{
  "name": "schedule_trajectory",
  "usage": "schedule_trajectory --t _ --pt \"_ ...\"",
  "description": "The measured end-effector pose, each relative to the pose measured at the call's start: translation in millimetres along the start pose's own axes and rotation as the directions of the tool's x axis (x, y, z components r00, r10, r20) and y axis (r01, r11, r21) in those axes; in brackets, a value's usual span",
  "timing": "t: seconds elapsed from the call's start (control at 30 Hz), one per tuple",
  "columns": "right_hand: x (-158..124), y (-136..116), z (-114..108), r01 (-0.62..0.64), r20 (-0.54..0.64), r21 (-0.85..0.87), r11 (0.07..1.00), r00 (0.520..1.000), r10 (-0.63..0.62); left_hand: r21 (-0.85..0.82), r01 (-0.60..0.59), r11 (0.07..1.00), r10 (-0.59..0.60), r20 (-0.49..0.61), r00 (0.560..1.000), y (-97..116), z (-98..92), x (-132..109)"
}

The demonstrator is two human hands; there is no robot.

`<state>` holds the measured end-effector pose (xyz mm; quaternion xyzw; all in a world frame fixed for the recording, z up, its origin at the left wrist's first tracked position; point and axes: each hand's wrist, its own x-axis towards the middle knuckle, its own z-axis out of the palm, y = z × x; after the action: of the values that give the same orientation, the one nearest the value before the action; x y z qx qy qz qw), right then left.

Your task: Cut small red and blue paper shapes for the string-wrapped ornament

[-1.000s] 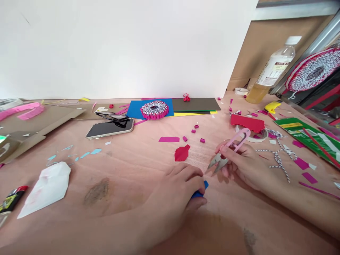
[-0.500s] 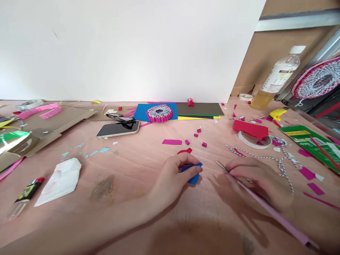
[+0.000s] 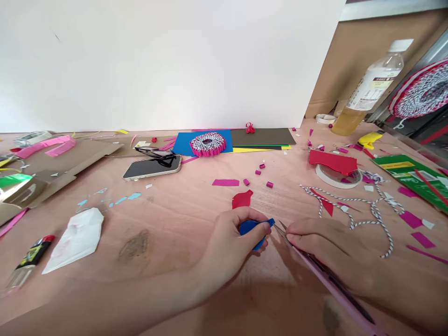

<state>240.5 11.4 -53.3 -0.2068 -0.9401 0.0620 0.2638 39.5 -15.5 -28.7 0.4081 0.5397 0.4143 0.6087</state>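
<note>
A small blue paper piece point(image 3: 249, 228) is pinched between the thumb and fingers of my left hand point(image 3: 231, 238), and its narrow end sticks out past the thumb. My right hand point(image 3: 325, 247) is closed around pink tweezers point(image 3: 327, 280) with pointed metal tips. Those tips are slightly apart, at or very near the blue piece's narrow end; whether they touch it I cannot tell. Just beyond my left hand lies a red paper cutout point(image 3: 241, 200) with a narrow tip. Small magenta paper rolls point(image 3: 269, 185) and a magenta strip point(image 3: 226, 182) lie farther back.
A phone point(image 3: 152, 168) and a round coiled-cord piece point(image 3: 208, 143) on blue paper are at the back. On the right are striped cord point(image 3: 376, 214), a tape roll point(image 3: 338, 176) under red paper, and a bottle point(image 3: 373, 88). White paper point(image 3: 77, 238) and a glue tube point(image 3: 31, 261) lie left.
The tweezers' tips have come left to the blue paper's narrow end. My left hand has shifted slightly down and right, uncovering more of the red cutout. The camera view has tilted slightly.
</note>
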Motion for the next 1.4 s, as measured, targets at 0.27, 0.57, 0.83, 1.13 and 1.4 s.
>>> schedule_trajectory --t 0.27,0.57,0.83,1.13,1.4 --pt "7.8 -3.0 -6.2 0.006 -0.063 0.029 1.000 0.998 -0.005 0.043 -0.020 0.999 0.020 0.003 1.000 0.7 -1.0 -2.8" --pt "20.9 -4.8 -12.5 0.132 -0.038 -0.014 0.991 0.990 -0.132 0.187 -0.046 0.981 0.044 0.013 0.999 2.7 -5.5 -3.5" --pt "19.0 3.7 -18.5 0.257 0.024 -0.080 0.963 0.966 -0.256 0.383 -0.050 0.922 0.015 0.093 0.996 8.2 -11.7 -2.4" --pt "16.9 -16.3 -2.6 -0.366 0.007 0.209 0.907 0.928 0.373 0.136 0.004 0.991 -0.010 0.040 0.999 4.4 -7.6 -3.3" --pt "28.5 3.7 -20.9 0.311 0.008 -0.101 0.945 0.950 -0.312 0.058 -0.005 0.998 0.000 0.080 0.997 5.7 -7.8 -0.6"
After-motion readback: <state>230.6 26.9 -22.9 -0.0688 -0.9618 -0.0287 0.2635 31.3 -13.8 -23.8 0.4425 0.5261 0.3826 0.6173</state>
